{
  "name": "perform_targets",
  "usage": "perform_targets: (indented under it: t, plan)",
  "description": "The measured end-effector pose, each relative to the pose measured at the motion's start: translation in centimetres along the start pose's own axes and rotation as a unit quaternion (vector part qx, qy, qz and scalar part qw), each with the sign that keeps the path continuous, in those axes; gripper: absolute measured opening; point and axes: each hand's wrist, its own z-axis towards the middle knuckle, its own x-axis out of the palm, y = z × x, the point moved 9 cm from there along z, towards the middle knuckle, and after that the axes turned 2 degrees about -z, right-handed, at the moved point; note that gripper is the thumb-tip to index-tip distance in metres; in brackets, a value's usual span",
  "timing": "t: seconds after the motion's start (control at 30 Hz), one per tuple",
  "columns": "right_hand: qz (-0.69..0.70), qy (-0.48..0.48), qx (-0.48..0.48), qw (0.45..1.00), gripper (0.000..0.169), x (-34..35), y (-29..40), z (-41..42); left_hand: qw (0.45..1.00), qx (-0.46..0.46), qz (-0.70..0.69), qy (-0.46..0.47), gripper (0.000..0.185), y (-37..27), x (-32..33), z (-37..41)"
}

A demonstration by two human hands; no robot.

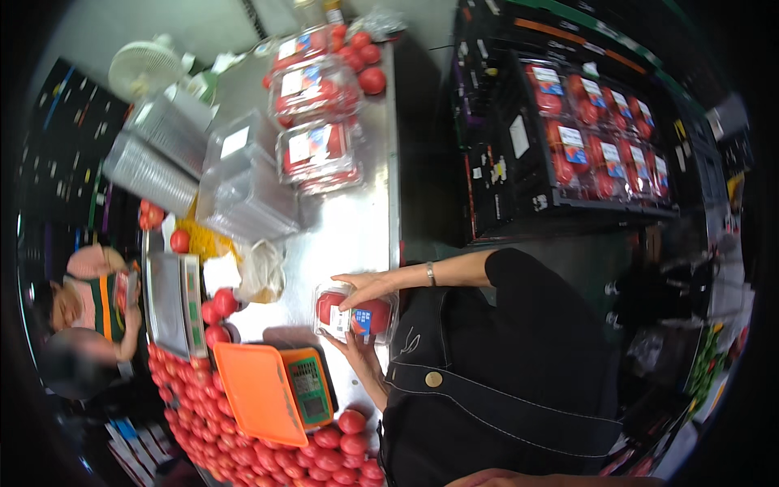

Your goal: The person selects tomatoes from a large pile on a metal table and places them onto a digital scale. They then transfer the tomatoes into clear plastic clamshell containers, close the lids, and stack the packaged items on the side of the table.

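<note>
A clear plastic clamshell box (393, 304) of red tomatoes lies on the metal table before me, close to my body. Its lid bears a white and blue label (362, 322). My right hand (368, 288), with a band at the wrist, lies over the lid, thumb and fingers spread on the box. On the opposite side, my left hand (359, 356) grips the box's edge by the label. Beside my left hand stands a digital scale (310, 389) with an orange tray (258, 389) on top.
Loose tomatoes (261, 456) cover the table's lower-left part. Stacked empty plastic boxes (243, 189) stand near filled clamshells (316, 146). A second scale (170, 304) sits at the far edge, where a person (109, 298) holds a pack. Behind are black crates (511, 134) with filled packs.
</note>
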Motion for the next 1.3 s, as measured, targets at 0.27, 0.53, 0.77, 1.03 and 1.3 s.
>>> perform_targets:
  t: [0.27,0.53,0.77,1.03,1.3]
  plan:
    - [0.133,-0.24,-0.075,0.959,0.078,-9.5,9.0,-11.2,0.982,0.038,-0.023,0.184,0.077,-4.5,14.7,-0.4]
    - [0.031,-0.342,-0.176,0.922,0.065,-20.2,20.2,-12.7,0.985,-0.024,0.079,0.151,0.063,-1.8,12.0,-1.0]
    - [-0.419,-0.156,-0.077,0.891,0.075,-24.5,28.3,1.0,0.996,-0.029,0.085,0.011,0.058,-0.9,3.9,-2.2]
    - [-0.752,-0.368,-0.125,0.532,0.062,-24.2,26.6,2.6,0.996,-0.006,0.047,-0.08,0.048,-0.5,1.9,-1.8]
    - [-0.692,-0.119,-0.289,0.651,0.049,-5.6,27.2,11.9,0.99,0.042,0.037,-0.129,0.043,-0.9,-0.3,-1.9]
